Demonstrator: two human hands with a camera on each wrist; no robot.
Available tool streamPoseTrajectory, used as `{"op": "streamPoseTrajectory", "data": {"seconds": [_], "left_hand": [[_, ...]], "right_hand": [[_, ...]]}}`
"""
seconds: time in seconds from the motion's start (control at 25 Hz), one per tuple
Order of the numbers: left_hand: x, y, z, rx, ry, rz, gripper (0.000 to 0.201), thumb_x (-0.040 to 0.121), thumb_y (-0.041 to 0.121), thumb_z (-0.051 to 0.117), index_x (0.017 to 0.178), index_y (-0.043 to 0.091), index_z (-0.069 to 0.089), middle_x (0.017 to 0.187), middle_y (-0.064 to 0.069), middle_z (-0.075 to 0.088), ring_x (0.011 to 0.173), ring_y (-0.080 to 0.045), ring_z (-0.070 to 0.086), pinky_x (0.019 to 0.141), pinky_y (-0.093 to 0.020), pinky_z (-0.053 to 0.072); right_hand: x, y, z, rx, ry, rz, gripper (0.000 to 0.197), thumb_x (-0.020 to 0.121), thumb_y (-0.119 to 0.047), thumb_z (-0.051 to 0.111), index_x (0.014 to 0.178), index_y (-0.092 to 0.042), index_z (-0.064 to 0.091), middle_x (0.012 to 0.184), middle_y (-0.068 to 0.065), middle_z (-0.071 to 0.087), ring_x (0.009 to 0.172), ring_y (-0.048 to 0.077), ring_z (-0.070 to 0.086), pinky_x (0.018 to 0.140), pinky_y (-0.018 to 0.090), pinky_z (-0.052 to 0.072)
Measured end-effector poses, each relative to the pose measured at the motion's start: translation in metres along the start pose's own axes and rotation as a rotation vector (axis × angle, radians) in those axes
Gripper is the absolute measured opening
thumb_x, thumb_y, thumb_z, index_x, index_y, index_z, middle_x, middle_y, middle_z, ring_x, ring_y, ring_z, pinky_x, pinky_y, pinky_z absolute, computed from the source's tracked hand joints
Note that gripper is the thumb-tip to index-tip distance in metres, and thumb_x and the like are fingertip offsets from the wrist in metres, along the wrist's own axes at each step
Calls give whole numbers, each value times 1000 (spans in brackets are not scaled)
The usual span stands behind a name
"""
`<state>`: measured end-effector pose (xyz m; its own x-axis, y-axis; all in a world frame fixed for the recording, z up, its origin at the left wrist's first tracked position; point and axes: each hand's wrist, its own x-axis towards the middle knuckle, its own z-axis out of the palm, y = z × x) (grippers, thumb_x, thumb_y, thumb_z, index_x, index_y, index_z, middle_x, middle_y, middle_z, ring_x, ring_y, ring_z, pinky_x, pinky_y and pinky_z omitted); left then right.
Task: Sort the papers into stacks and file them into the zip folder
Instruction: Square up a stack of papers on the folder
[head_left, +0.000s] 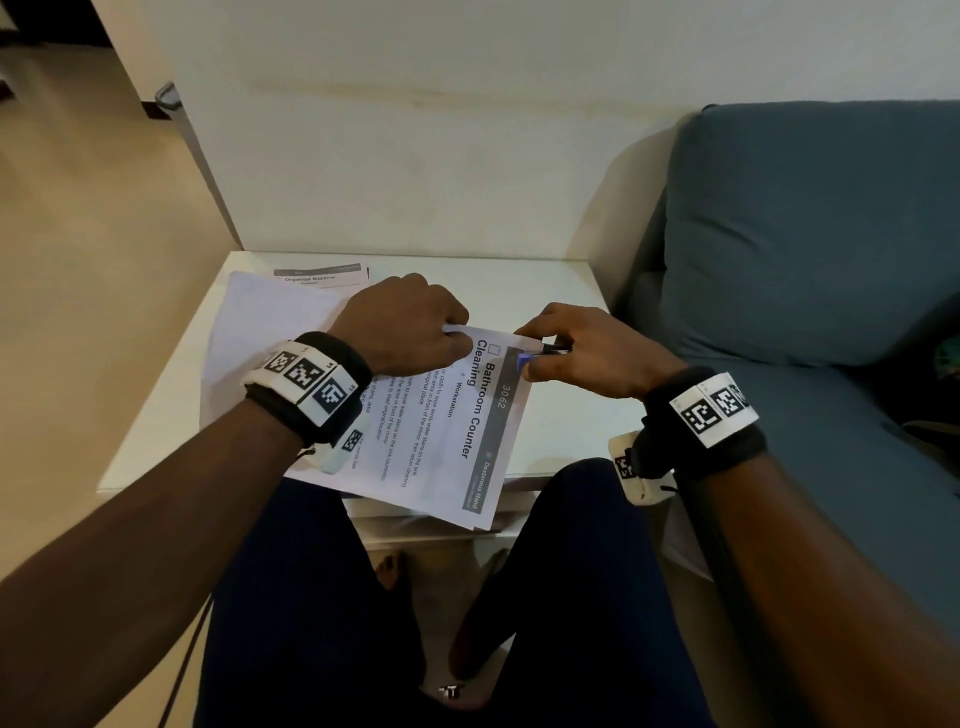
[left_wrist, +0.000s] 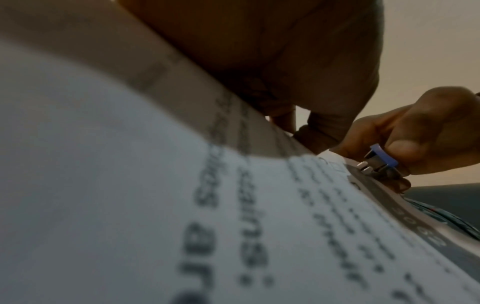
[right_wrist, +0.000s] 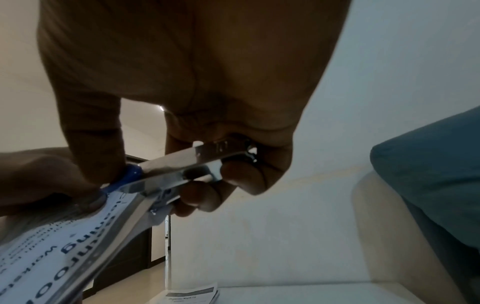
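Head view: papers (head_left: 457, 415) angled lengthwise toward viewer.

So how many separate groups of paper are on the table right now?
3: the printed white stack held by both hands, plain white sheets beneath the left wrist, and a small stack at the far edge. More may be hidden.

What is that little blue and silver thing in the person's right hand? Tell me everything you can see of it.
It looks like a small stapler: shiny metal body with blue plastic at its front end. The right hand grips it, thumb on top and fingers curled beneath, tilted down toward the papers. Its mouth sits over the far corner of the "Bathroom Counter Cleaning" stack, which the left hand holds beside it. Whether it is squeezed fully closed I cannot tell.
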<state>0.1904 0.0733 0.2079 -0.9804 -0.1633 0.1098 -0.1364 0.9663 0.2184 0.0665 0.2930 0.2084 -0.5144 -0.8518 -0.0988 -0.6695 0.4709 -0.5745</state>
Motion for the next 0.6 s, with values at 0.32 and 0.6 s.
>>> {"op": "streamPoseTrajectory", "data": {"seconds": [0.32, 0.6], "left_hand": [[-2, 0, -1, 108, 30, 49, 31, 86, 36, 53, 65, 13, 50, 63, -6, 49, 70, -31, 56, 54, -31, 37], [-2, 23, -4, 318, -32, 172, 29, 92, 38, 47, 72, 20, 58, 62, 0, 43, 55, -21, 43, 50, -29, 24]], "right_hand": [[-2, 0, -10, 6, 92, -35, 33, 93, -34, 69, 125, -27, 70, 117, -7, 63, 106, 14, 58, 94, 34, 49], [2, -20, -3, -252, -51, -59, 38, 90, -39, 66, 125, -25, 70, 112, -5, 59, 101, 16, 58, 90, 41, 54]]}}
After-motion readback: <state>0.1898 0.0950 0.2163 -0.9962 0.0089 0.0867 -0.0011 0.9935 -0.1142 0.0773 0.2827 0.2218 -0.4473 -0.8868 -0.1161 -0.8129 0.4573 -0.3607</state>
